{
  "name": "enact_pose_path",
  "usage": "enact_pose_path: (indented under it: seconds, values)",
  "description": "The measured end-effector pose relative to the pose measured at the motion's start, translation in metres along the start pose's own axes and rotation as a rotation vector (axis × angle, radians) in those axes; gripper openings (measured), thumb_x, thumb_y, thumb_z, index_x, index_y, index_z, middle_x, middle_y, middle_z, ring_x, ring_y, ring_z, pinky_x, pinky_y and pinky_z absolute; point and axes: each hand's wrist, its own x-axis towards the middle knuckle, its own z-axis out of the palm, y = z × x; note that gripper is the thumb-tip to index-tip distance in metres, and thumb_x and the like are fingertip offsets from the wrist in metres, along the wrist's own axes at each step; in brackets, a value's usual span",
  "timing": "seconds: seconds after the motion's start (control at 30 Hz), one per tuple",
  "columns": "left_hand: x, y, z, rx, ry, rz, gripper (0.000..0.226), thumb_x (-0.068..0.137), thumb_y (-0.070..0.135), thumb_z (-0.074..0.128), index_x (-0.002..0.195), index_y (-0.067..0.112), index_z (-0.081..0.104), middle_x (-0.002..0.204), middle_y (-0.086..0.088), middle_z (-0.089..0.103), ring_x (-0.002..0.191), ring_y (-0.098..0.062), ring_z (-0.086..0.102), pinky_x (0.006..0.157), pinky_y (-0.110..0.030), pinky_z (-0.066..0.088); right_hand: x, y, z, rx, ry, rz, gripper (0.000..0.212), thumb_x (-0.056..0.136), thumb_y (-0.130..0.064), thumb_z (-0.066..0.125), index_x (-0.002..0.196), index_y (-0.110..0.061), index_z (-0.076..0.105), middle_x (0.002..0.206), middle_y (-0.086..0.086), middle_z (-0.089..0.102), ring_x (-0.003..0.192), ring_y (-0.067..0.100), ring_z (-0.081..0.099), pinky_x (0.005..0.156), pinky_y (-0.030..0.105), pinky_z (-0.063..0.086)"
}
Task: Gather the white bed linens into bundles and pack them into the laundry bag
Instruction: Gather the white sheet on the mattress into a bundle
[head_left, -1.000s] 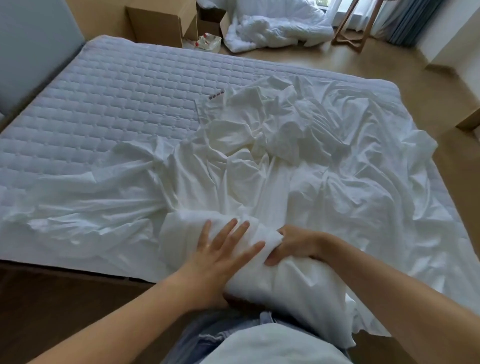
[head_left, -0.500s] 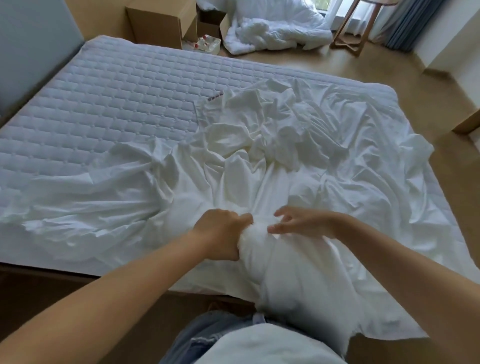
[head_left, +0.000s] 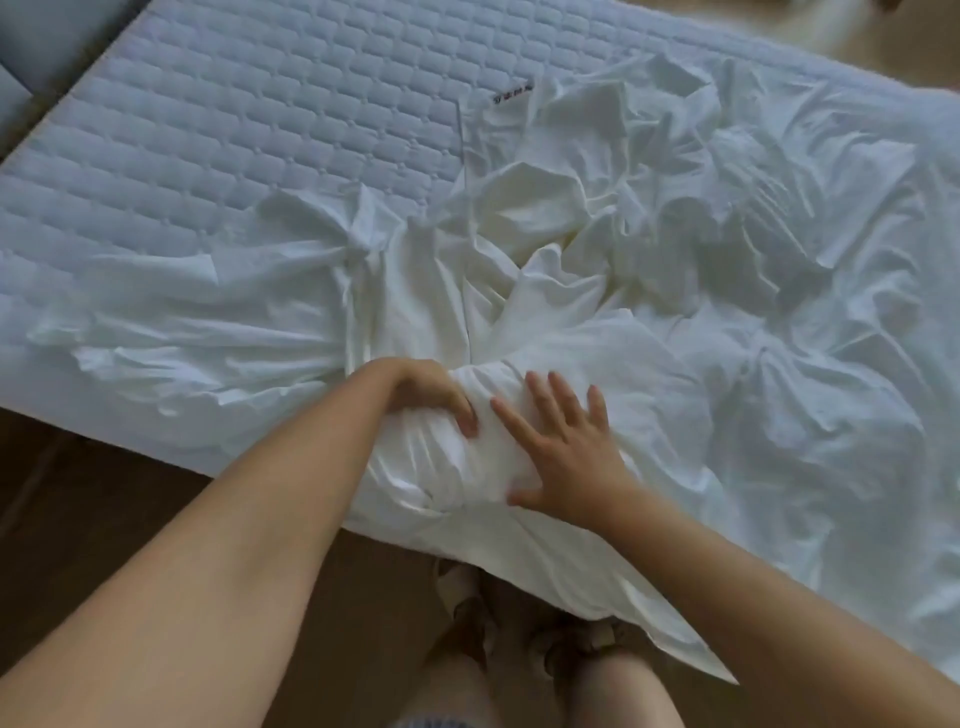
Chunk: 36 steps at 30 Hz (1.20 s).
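A rumpled white bed sheet (head_left: 649, 270) covers the right and near part of the quilted mattress (head_left: 260, 130). Part of it is gathered into a thick roll (head_left: 467, 467) at the bed's near edge. My left hand (head_left: 431, 397) grips the far left end of that roll, fingers curled into the cloth. My right hand (head_left: 566, 447) lies flat on the roll's right side, fingers spread and straight. A loose corner of the sheet (head_left: 675, 639) hangs off the edge toward the floor. No laundry bag is in view.
Wooden floor (head_left: 130, 519) runs along the near side of the bed. My legs and shoes (head_left: 519, 623) stand right against the bed edge. A grey headboard corner (head_left: 21, 67) shows at the upper left.
The camera has tipped down and closer to the bed. My right hand has gone from a loose pinch to a flat press on the roll; my left hand still grips it.
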Motion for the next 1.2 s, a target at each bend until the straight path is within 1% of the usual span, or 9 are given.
enact_pose_path:
  seconds: [0.1, 0.2, 0.3, 0.43, 0.67, 0.8, 0.97, 1.07, 1.2]
  values:
    - [0.050, -0.016, -0.004, 0.102, 0.175, 0.075, 0.101, 0.044, 0.040, 0.091, 0.133, 0.024, 0.047, 0.131, -0.008, 0.056, 0.116, -0.028, 0.056, 0.096, -0.037, 0.047, 0.047, 0.015, 0.048, -0.001, -0.215, -0.055, 0.118, 0.072, -0.062, 0.067, 0.133, -0.040, -0.032, 0.155, 0.012, -0.025, 0.142, 0.037, -0.020, 0.111, 0.061, -0.005]
    - [0.067, -0.038, 0.011, 0.198, 0.711, 0.222, 0.106, 0.064, 0.048, 0.081, 0.149, 0.026, 0.022, 0.142, -0.013, 0.033, 0.132, -0.032, 0.033, 0.107, -0.043, 0.033, 0.089, 0.023, 0.085, 0.079, -0.201, -0.005, 0.117, 0.070, -0.065, 0.067, 0.139, -0.043, -0.026, 0.157, 0.010, -0.018, 0.144, 0.035, -0.015, 0.113, 0.058, 0.001]
    - [0.064, -0.076, 0.060, 0.318, 1.169, 0.467, 0.087, 0.070, 0.053, 0.068, 0.142, 0.016, 0.035, 0.132, -0.018, 0.041, 0.122, -0.034, 0.037, 0.098, -0.055, 0.039, 0.126, 0.038, 0.099, 0.222, -0.224, 0.072, 0.118, 0.061, -0.067, 0.072, 0.149, -0.042, -0.003, 0.158, 0.007, 0.000, 0.144, 0.033, 0.000, 0.116, 0.050, 0.011]
    - [0.088, -0.100, 0.109, 0.821, 0.975, 0.416, 0.147, 0.036, 0.054, 0.089, 0.151, 0.030, 0.002, 0.147, -0.021, 0.021, 0.136, -0.043, 0.020, 0.100, -0.072, 0.018, 0.163, 0.055, 0.091, 0.269, -0.279, 0.092, 0.124, 0.048, -0.068, 0.078, 0.148, -0.040, 0.010, 0.151, 0.001, 0.029, 0.137, 0.026, 0.029, 0.108, 0.041, 0.031]
    - [0.119, -0.068, 0.009, 0.729, 0.724, 0.333, 0.110, 0.073, 0.062, 0.063, 0.144, 0.046, -0.020, 0.156, -0.015, 0.012, 0.143, -0.031, 0.018, 0.109, -0.055, 0.022, 0.161, 0.018, 0.067, 0.189, 0.074, 0.191, 0.098, 0.073, -0.064, 0.052, 0.151, -0.035, 0.001, 0.155, 0.014, 0.021, 0.143, 0.036, 0.016, 0.111, 0.054, 0.017]
    - [0.116, -0.050, -0.051, 0.672, 0.484, 0.399, 0.119, 0.059, 0.047, 0.078, 0.147, 0.049, -0.002, 0.150, 0.003, 0.034, 0.132, -0.021, 0.041, 0.103, -0.038, 0.039, 0.147, 0.016, 0.057, 0.307, 0.057, 0.148, 0.103, 0.061, -0.079, 0.033, 0.150, -0.034, 0.009, 0.153, 0.010, 0.026, 0.143, 0.037, 0.015, 0.109, 0.062, 0.015]
    - [0.122, -0.009, -0.118, 0.345, 0.131, 0.426, 0.084, 0.054, 0.012, 0.089, 0.123, 0.040, 0.050, 0.114, 0.015, 0.062, 0.102, -0.009, 0.058, 0.078, -0.016, 0.042, 0.176, 0.030, 0.084, -0.005, 0.213, -0.100, 0.128, 0.037, -0.069, 0.078, 0.145, -0.032, 0.020, 0.146, 0.018, 0.021, 0.134, 0.041, 0.018, 0.096, 0.076, 0.017]
    - [0.118, 0.010, -0.138, 0.328, 0.335, 0.377, 0.077, 0.059, 0.032, 0.088, 0.128, 0.037, 0.052, 0.123, 0.009, 0.060, 0.110, -0.016, 0.056, 0.087, -0.021, 0.042, 0.222, 0.052, 0.082, 0.009, 0.127, 0.033, 0.125, 0.039, -0.066, 0.082, 0.142, -0.037, 0.017, 0.145, 0.018, 0.028, 0.131, 0.045, 0.030, 0.097, 0.071, 0.028]
    - [0.113, 0.021, -0.096, 0.771, 0.894, 0.288, 0.081, 0.084, 0.059, 0.055, 0.149, 0.024, 0.022, 0.152, -0.012, 0.026, 0.141, -0.033, 0.020, 0.110, -0.057, 0.019, 0.272, 0.077, 0.056, 0.176, -0.155, 0.104, 0.120, 0.054, -0.066, 0.077, 0.147, -0.042, 0.005, 0.142, 0.007, 0.033, 0.126, 0.034, 0.041, 0.100, 0.050, 0.039]
